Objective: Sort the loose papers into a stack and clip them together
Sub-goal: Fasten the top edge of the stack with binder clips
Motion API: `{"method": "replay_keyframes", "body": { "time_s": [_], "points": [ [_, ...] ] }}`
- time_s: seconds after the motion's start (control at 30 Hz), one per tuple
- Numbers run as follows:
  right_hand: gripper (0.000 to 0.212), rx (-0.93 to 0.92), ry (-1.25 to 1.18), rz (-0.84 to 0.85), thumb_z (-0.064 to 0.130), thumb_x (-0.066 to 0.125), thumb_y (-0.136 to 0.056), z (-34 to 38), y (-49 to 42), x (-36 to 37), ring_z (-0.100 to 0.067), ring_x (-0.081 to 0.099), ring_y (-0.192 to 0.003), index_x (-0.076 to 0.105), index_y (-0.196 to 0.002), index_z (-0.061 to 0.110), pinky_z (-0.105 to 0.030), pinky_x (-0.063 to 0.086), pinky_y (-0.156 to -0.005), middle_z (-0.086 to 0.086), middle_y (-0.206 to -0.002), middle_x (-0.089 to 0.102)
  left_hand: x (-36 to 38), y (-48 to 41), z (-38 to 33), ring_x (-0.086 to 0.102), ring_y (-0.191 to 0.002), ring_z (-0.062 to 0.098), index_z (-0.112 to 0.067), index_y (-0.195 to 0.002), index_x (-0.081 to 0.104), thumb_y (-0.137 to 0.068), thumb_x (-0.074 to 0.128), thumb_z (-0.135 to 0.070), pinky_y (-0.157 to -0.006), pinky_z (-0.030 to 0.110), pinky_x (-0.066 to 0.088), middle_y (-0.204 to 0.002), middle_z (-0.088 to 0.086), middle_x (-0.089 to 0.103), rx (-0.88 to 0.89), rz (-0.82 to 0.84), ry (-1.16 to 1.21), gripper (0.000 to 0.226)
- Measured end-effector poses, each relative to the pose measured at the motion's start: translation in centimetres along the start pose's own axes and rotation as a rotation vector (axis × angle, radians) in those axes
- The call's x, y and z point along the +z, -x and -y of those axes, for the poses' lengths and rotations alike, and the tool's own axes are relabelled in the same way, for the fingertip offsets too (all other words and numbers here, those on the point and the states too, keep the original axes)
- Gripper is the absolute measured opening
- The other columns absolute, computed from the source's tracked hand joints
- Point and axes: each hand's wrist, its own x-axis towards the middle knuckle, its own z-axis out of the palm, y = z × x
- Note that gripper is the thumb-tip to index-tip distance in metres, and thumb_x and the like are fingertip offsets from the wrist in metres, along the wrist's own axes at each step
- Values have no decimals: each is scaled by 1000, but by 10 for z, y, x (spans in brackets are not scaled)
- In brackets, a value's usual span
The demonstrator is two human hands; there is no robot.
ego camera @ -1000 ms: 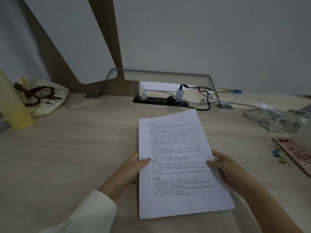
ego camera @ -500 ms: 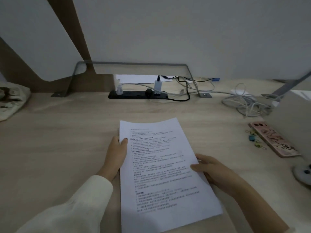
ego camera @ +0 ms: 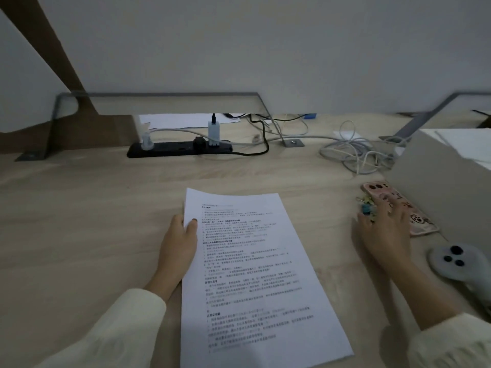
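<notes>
Paper stack (ego camera: pixel 252 274) lies flat mid-desk (ego camera: pixel 79 235), text side up. Left hand (ego camera: pixel 178 243) pinches its left edge near the top, thumb on the sheet. Right hand (ego camera: pixel 385 229) is off to the right, fingers spread and reaching over the small clips (ego camera: pixel 366 207) beside the pink phone (ego camera: pixel 414 216), not gripping anything.

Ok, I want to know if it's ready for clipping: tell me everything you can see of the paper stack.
The paper stack is white sheets, the top one printed with dense dark text, lying flat on the wooden desk. Its edges look squared, and the near left corner is out of frame. The left hand grips its upper left edge, thumb on top. No clip is on it.
</notes>
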Motion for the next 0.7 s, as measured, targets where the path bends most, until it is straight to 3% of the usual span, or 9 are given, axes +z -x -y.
{"method": "replay_keyframes", "body": {
  "time_s": [0.17, 0.4, 0.57, 0.7],
  "points": [
    [53, -102, 64, 113, 24, 46, -94, -5, -25, 15, -34, 22, -140, 34, -143, 5, -43, 19, -116, -16, -153, 26, 0, -7, 1, 56, -76, 24, -3, -102, 49, -96, 39, -28, -61, 32, 39, -83, 4, 57, -6, 12, 11, 27],
    [58, -119, 3, 119, 28, 48, -93, 4, -38, 22, -30, 24, -141, 28, -146, 15, -45, 35, -105, -9, -156, 20, -1, -12, 3, 57, -75, 22, -11, -93, 48, -96, 40, -28, -59, 31, 40, -86, 4, 59, 11, 17, 13, 19],
    [41, -219, -13, 139, 21, 50, -93, 15, -47, 30, -27, 37, -135, 52, -132, 10, -39, 32, -108, -10, -145, 44, -4, -14, 2, 57, -74, 18, -19, -84, 47, -96, 40, -28, -57, 30, 39, -83, -1, 58, 13, 14, 25, 17],
    [39, -379, -56, 238, 18, 48, -95, 42, -23, 41, -25, 42, -131, 52, -132, 8, -30, 31, -107, -7, -145, 44, -7, -16, 1, 54, -70, 11, -20, -81, 45, -97, 39, -27, -54, 26, 36, -81, -3, 56, 24, 14, 20, 18]
  ]
}}
